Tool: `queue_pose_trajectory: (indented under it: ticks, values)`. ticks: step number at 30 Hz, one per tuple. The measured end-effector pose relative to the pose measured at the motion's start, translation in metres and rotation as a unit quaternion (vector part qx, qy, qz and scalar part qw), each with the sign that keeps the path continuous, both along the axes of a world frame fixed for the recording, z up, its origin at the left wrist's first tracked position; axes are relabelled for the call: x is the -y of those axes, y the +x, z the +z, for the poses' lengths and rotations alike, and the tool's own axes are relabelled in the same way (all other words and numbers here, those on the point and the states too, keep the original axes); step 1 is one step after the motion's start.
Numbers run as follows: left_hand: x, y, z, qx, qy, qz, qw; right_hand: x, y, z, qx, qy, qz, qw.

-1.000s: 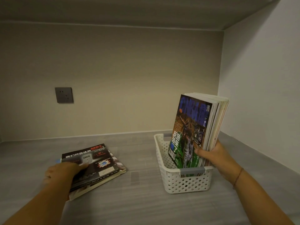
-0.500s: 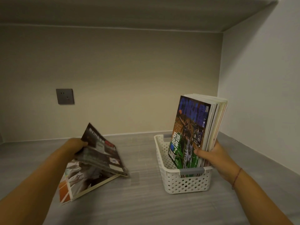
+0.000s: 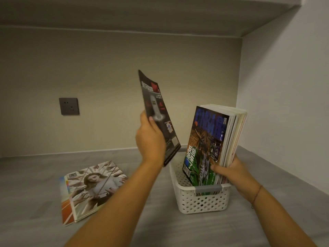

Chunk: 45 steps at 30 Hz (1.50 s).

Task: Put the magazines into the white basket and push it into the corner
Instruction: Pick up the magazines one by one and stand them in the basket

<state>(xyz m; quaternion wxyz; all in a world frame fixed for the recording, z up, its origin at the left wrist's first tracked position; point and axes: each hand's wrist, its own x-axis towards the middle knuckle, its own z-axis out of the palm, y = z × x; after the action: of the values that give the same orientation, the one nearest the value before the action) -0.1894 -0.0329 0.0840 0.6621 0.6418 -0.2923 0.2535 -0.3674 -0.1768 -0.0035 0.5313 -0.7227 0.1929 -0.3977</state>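
A white perforated basket [image 3: 199,202] with a grey handle stands on the grey shelf, right of centre. Several magazines [image 3: 210,145] stand upright in its right half, a blue and green basketball cover facing left. My right hand [image 3: 229,172] grips their lower edge from the right. My left hand [image 3: 151,139] holds a dark magazine [image 3: 156,114] upright in the air, just left of and above the basket's open left side. One more magazine [image 3: 90,189], with a woman on its cover, lies flat on the shelf to the left.
The grey shelf surface [image 3: 35,175] runs back to a beige rear wall with a dark socket plate [image 3: 69,106]. A white side wall [image 3: 284,113] closes the right side, forming a corner behind the basket. Another shelf board [image 3: 160,13] hangs overhead.
My left hand has lifted the dark magazine off the flat pile and carried it up and right to the basket. The woman-cover magazine is now uncovered. My right hand stays on the upright magazines.
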Motion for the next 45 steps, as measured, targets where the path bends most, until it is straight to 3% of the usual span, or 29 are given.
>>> queue_pose_trajectory:
  ticks: [5, 10, 12, 16, 24, 27, 30, 32, 34, 37, 39, 42, 45]
  values:
    - [0.03, -0.034, -0.032, -0.008, 0.089, -0.066, 0.994, 0.001, 0.001, -0.001, 0.008, 0.003, -0.001, 1.0]
    - [0.035, -0.064, -0.058, 0.057, 0.154, -0.146, 0.976, 0.0, 0.001, 0.0, 0.019, -0.008, 0.006, 1.0]
    - [0.037, -0.068, -0.06, 0.038, 0.211, -0.217, 0.952, 0.0, 0.0, 0.001, 0.02, -0.017, 0.01, 1.0]
    - [0.033, -0.069, -0.065, -0.014, 0.335, -0.36, 0.87, -0.005, -0.001, 0.005, 0.022, -0.039, 0.047, 0.998]
    - [0.024, -0.05, -0.055, -0.124, 0.346, -0.478, 0.798, -0.005, -0.006, 0.01, -0.014, -0.045, 0.088, 0.995]
    - [0.019, -0.043, -0.054, -0.147, 0.367, -0.511, 0.763, -0.007, -0.005, 0.01, 0.007, -0.034, 0.079, 0.996]
    - [0.018, -0.042, -0.056, -0.149, 0.384, -0.509, 0.755, -0.012, -0.001, 0.008, 0.038, -0.029, 0.039, 0.998]
    - [0.018, -0.04, -0.057, -0.137, 0.364, -0.495, 0.777, -0.012, 0.001, 0.005, 0.049, -0.024, -0.008, 0.998]
    - [0.016, -0.032, -0.058, -0.106, 0.33, -0.436, 0.831, -0.009, 0.002, 0.002, 0.046, -0.01, -0.041, 0.998]
    - [0.008, 0.01, -0.066, -0.106, 0.287, -0.259, 0.916, -0.007, 0.001, 0.0, 0.034, 0.006, -0.042, 0.999]
    - [-0.005, 0.05, -0.077, -0.151, 0.31, -0.107, 0.933, -0.006, 0.002, 0.0, 0.031, 0.009, -0.042, 0.999]
    - [-0.04, 0.108, -0.095, -0.234, 0.427, 0.093, 0.869, -0.006, 0.003, 0.0, 0.034, 0.018, -0.042, 0.998]
    - [-0.077, 0.145, -0.109, -0.35, 0.524, 0.113, 0.769, -0.007, 0.003, 0.001, 0.032, 0.018, -0.044, 0.998]
